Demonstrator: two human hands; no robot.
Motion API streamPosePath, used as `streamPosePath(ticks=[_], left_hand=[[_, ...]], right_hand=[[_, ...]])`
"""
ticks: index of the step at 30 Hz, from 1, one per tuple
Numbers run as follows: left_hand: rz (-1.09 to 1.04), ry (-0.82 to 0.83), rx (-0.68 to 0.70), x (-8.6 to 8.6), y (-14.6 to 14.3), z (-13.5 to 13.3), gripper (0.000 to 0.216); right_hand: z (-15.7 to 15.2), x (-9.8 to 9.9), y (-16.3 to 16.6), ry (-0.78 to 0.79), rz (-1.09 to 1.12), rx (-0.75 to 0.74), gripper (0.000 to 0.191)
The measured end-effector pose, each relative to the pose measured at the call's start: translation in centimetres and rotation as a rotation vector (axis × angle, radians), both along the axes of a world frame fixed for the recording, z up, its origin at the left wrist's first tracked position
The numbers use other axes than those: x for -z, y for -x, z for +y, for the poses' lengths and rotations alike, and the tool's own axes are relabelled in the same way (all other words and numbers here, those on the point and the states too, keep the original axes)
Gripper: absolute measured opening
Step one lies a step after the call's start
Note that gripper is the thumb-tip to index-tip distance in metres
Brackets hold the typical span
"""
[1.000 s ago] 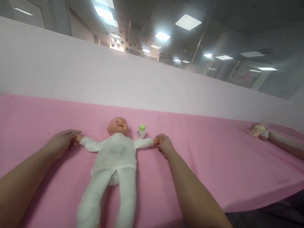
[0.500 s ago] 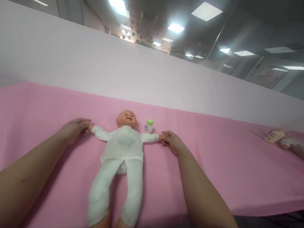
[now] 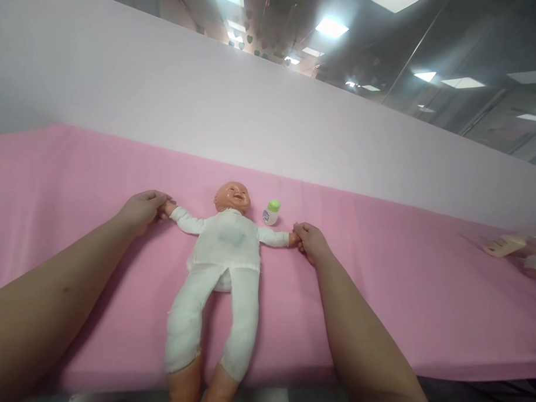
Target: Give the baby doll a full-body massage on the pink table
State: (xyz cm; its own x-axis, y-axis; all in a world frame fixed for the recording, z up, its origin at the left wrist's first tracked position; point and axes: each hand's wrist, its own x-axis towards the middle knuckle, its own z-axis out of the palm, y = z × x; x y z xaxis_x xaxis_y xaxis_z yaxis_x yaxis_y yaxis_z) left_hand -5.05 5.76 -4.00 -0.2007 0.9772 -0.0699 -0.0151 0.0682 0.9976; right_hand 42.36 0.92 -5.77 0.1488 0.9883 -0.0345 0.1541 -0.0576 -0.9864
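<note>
A baby doll in a white top and white leggings lies face up, its arms stretched out to both sides. My left hand is closed around the doll's hand on the left of the view. On the opposite side, my right hand pinches the doll's other hand between thumb and fingers. Just above the doll's sleeve on that side, a small bottle with a green cap and clear body rests beside the head, touched by neither hand. The doll's bare feet reach past the front edge of the surface.
Pink sheeting covers the table under the doll. A white partition runs along the back, with glass above it reflecting ceiling lights. At the far right lies a cream-coloured item, partly blurred, beside something skin-toned and white.
The view has tilted down and shifted left, so everything sits higher and farther right, with more of the doll's feet showing. Both hands keep hold of the doll's hands.
</note>
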Motion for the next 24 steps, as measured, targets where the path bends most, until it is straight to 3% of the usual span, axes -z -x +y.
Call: streamPosePath(ticks=[10, 24], left_hand=[[-0.078, 0.029, 0.044, -0.1, 0.1, 0.0, 0.027], [-0.103, 0.021, 0.069, 0.3, 0.4, 0.3, 0.041]], right_hand=[[-0.2, -0.1, -0.4, -0.001, 0.088, -0.003, 0.02], [-0.8, -0.9, -0.4, 0.061, 0.093, -0.158, 0.039]])
